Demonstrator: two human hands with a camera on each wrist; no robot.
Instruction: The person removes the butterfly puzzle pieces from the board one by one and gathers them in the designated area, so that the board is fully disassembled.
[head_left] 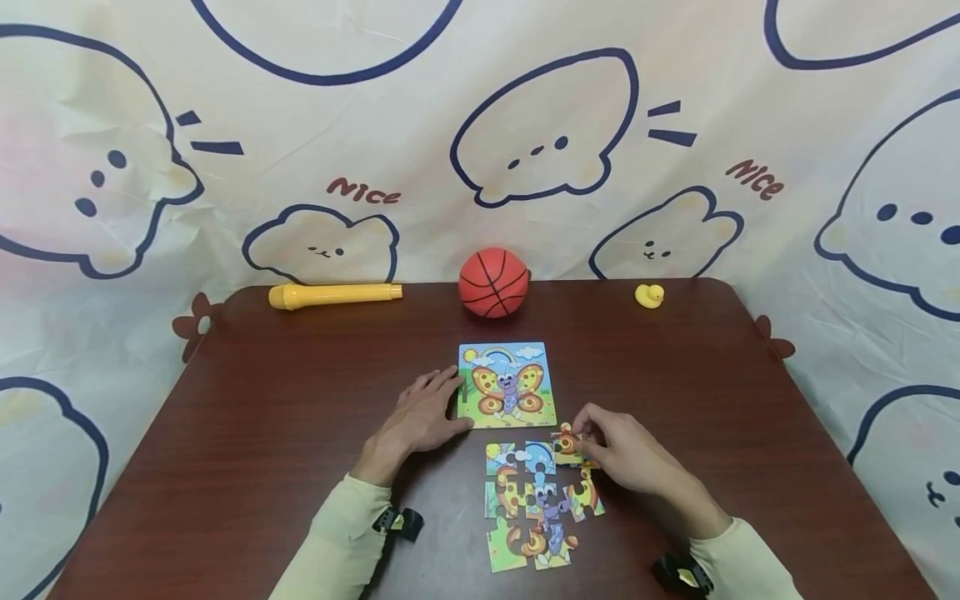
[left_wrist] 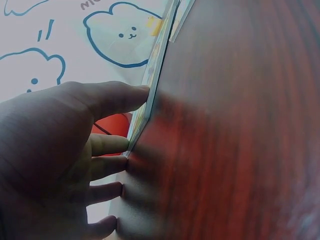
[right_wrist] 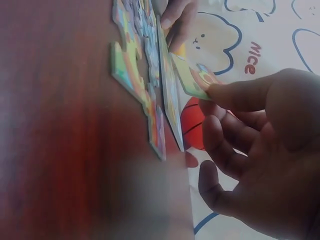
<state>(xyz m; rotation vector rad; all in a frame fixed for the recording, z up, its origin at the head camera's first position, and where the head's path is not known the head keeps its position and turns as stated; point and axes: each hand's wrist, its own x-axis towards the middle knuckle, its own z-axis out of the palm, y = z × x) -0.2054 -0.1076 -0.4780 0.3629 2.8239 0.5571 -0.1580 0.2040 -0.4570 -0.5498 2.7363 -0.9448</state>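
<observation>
My left hand point(head_left: 423, 412) rests at the left side of a square butterfly picture board point(head_left: 507, 383), thumb near its lower left corner. In the left wrist view, fairly straight fingers point(left_wrist: 107, 144) touch the board's edge. My right hand point(head_left: 630, 450) pinches a puzzle piece point(right_wrist: 190, 80) between thumb and fingertips, above the table. In the head view this held piece point(head_left: 567, 446) shows an orange swirl, just below the board's lower right corner. Several puzzle pieces point(head_left: 551, 500) lie loosely grouped in front of the board; another piece is partly hidden under the right hand.
A red toy basketball point(head_left: 494, 283) sits behind the board at the table's back edge. A yellow toy microphone point(head_left: 335, 295) lies at the back left, and a yellow rubber duck point(head_left: 648, 296) at the back right. The brown table point(head_left: 300, 392) meets a printed cloth backdrop.
</observation>
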